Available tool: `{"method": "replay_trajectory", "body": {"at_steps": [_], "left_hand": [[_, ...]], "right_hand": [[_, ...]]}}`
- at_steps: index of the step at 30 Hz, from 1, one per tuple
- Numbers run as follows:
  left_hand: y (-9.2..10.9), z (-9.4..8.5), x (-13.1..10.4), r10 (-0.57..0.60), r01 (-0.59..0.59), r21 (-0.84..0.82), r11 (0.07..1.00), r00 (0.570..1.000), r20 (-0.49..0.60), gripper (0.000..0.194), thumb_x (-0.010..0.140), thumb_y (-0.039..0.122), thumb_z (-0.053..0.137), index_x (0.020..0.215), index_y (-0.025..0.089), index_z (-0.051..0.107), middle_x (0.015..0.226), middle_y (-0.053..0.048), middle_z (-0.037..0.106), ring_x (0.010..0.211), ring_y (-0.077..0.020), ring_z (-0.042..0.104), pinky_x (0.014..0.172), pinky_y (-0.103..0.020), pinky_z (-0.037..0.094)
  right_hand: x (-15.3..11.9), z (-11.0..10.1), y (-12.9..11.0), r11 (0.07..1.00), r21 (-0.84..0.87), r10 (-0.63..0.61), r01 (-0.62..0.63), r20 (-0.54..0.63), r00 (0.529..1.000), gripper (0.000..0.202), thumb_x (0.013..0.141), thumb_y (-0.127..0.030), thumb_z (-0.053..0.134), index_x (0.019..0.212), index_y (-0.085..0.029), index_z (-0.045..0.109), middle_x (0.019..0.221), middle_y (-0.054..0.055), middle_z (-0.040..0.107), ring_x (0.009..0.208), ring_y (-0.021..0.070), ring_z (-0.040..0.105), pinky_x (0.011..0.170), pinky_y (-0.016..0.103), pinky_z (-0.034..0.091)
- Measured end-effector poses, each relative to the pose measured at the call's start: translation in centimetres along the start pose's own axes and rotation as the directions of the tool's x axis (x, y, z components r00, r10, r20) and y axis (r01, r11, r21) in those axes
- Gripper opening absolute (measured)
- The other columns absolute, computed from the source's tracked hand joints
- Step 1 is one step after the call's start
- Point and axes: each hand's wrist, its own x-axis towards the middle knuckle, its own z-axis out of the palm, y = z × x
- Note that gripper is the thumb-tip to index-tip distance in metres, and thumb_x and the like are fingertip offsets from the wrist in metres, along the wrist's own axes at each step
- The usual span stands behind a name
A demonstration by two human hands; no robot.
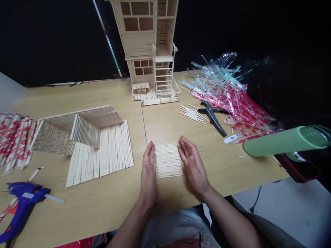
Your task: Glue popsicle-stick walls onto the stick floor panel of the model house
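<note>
My left hand [150, 175] and right hand [194, 167] stood on edge, flat and unclenched, palms facing, one along each side of the small stick panel [169, 161]; I couldn't tell whether both touched it. The panel lay flat on the surface [103, 203], nearer me than the tall stick house [138, 44].

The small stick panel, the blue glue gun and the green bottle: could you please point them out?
Small stick panel [169, 161], head view: middle of its slatted surface.
Blue glue gun [25, 204], head view: where barrel meets handle.
Green bottle [275, 141], head view: middle of its side.
</note>
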Motion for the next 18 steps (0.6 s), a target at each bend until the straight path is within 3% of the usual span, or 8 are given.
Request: {"method": "replay_trajectory", "body": {"at_steps": [4,10,18], "left_hand": [[0.3,0.0,-0.3,-0.012,0.012,0.011,1.000,1.000,-0.026,0.071,0.093,0.072,0.035,0.147,0.027,0.043,0.163,-0.009,0.030,0.152,-0.0234,0.024,0.126,-0.039,0.018],[0.1,0.1,-0.7,-0.035,0.035,0.027,0.999,0.999,0.018,0.068,0.095,0.070,0.035,0.148,0.028,0.043,0.164,-0.007,0.029,0.153,-0.0231,0.022,0.126,-0.039,0.016],[0.5,-0.1,-0.7,-0.063,0.063,-0.005,0.998,0.997,-0.039,0.071,0.093,0.072,0.036,0.148,0.026,0.041,0.163,-0.010,0.032,0.152,-0.0238,0.024,0.126,-0.039,0.018]], "right_hand": [[-0.6,-0.2,-0.3,1.000,-0.018,0.008,-0.008,-0.004,1.000,0.045,0.102,-0.054,0.043,0.141,-0.033,0.047,0.161,0.004,0.033,0.151,0.0245,0.026,0.125,0.052,0.024],[-1.3,0.0,-0.5,1.000,-0.024,0.014,-0.013,0.043,0.999,0.044,0.102,-0.051,0.045,0.142,-0.034,0.047,0.161,0.004,0.033,0.152,0.0264,0.025,0.125,0.053,0.023],[-2.0,-0.6,-0.9,0.999,-0.037,-0.002,0.003,0.022,1.000,0.047,0.101,-0.051,0.046,0.144,-0.033,0.046,0.162,0.005,0.030,0.152,0.0283,0.023,0.124,0.054,0.023]]}}
